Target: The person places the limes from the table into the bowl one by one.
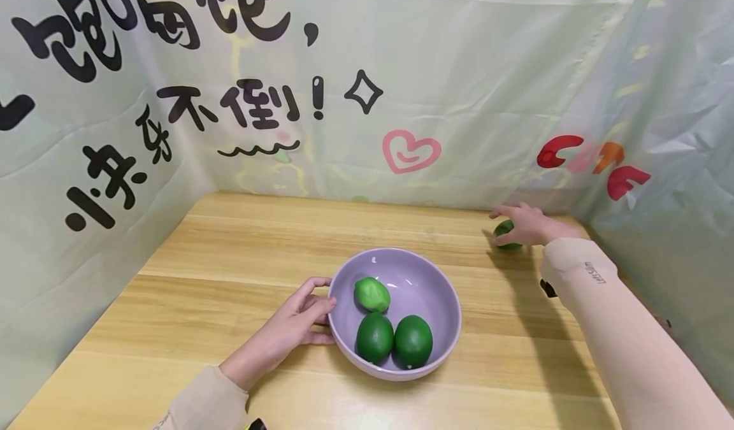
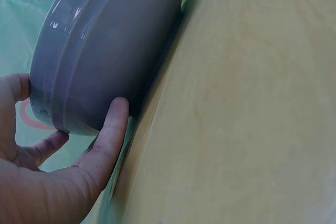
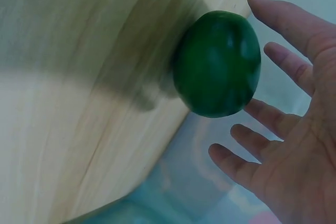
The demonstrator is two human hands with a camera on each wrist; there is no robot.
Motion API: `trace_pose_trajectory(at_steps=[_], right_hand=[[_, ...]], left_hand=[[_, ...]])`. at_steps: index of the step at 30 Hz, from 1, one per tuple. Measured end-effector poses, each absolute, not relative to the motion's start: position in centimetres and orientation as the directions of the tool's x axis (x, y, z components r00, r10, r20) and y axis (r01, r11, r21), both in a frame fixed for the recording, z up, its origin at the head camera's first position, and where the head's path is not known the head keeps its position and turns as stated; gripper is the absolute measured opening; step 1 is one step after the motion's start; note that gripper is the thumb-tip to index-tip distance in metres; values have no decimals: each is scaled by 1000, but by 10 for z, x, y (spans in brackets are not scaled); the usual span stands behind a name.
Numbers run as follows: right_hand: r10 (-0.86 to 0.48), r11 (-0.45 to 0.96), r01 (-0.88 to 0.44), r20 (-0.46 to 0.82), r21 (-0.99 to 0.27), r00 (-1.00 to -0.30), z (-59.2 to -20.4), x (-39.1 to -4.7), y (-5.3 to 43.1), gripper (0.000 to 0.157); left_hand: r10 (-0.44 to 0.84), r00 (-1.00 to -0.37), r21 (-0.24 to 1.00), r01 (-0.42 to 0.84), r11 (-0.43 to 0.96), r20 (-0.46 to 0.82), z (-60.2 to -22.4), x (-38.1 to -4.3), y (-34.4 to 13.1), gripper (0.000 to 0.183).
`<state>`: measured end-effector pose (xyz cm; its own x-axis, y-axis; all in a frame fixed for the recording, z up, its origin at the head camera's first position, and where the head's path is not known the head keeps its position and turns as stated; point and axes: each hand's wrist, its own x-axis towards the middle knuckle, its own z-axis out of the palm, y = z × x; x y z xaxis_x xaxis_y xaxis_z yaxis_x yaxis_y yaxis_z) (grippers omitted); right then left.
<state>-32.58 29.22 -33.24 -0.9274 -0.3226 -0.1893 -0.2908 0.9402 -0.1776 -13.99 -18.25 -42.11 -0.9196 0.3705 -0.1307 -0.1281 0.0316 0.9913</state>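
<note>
A purple bowl (image 1: 441,290) stands on the wooden table with a bright green, bumpy lime (image 1: 372,294) and two smooth, dark green, lime-like fruits (image 1: 375,337) inside. Against its left side rests my left hand (image 1: 292,320); in the left wrist view the spread fingers touch the bowl's outer wall (image 2: 105,51) and rim. At the far right of the table, my right hand (image 1: 532,225) reaches over another dark green fruit (image 1: 506,234). The right wrist view shows spread fingers and thumb around this fruit (image 3: 217,64), not closed on it.
Pale cloth walls (image 1: 487,86) with printed writing and a pink heart (image 1: 411,151) enclose the back and sides. The table's (image 1: 275,226) back edge runs close behind the right hand. Between the bowl and the right arm lies the arm's shadow (image 1: 536,315).
</note>
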Motion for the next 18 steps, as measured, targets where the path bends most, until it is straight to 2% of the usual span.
trace_pose_trajectory(at_steps=[11, 18], right_hand=[[-228, 958, -167, -263, -235, -937, -341, -326, 299, 84], [-250, 946, -181, -251, -269, -935, -348, -330, 300, 81]], left_hand=[[370, -920, 991, -127, 33, -130, -421, -140, -183, 54], [368, -921, 991, -125, 37, -130, -421, -140, -183, 55]])
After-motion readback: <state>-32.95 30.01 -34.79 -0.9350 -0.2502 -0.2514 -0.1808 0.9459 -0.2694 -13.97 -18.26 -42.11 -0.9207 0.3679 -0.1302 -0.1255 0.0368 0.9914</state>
